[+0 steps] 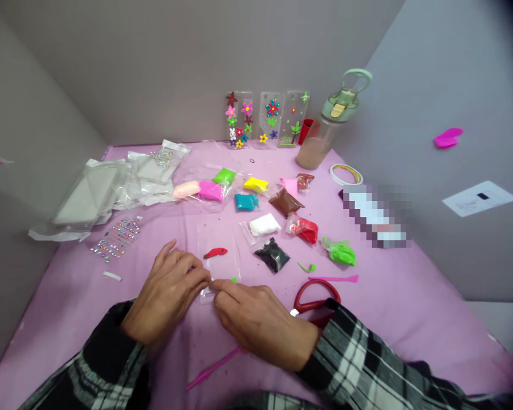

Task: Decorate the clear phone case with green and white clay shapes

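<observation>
A clear phone case (219, 250) lies flat on the pink table cover (410, 296) in front of me, with a red clay shape (216, 252) on it and a small green clay bit (233, 279) near its lower edge. My left hand (169, 293) rests at the case's lower left corner, fingers curled and pinched on that edge. My right hand (260, 322) lies palm down beside it, fingertips pressed together at the case's bottom edge, close to the green bit. The two hands' fingertips nearly touch.
Several small bags of coloured clay (256, 210) lie beyond the case. Red scissors (316, 299), pink modelling tools (214, 369), rhinestone sticker sheets (117, 236), packaged cases (106, 191), a tape roll (346, 173) and a bottle (325, 134) surround it. Three decorated cases (267, 119) lean on the back wall.
</observation>
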Motion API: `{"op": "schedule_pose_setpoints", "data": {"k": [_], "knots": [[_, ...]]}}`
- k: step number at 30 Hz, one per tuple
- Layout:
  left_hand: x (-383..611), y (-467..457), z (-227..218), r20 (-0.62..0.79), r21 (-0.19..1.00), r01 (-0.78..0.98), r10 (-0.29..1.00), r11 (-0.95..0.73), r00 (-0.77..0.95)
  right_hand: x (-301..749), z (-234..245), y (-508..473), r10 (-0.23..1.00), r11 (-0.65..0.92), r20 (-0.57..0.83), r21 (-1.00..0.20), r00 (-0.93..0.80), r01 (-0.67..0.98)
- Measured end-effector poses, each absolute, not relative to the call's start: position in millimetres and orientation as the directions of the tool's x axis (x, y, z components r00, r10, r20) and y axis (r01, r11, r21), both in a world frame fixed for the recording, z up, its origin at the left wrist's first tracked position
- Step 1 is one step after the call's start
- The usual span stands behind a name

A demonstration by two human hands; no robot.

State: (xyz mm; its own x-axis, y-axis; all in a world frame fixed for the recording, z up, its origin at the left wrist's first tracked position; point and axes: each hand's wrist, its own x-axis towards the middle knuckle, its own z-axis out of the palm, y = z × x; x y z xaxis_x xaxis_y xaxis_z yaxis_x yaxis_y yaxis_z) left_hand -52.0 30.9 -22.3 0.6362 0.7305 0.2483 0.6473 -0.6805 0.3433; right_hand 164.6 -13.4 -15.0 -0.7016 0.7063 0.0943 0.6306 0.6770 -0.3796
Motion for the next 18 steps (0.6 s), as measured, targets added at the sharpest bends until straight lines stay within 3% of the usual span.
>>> {"op": "schedule_pose_setpoints", "data": {"k": [18], "knots": [[-50, 29, -26, 0.177, 0.510, 0.688, 0.845, -0.517, 0.504, 167, -15, -14, 0.690, 0.698, 0.132, -0.382, -0.712, 0.606]]}}
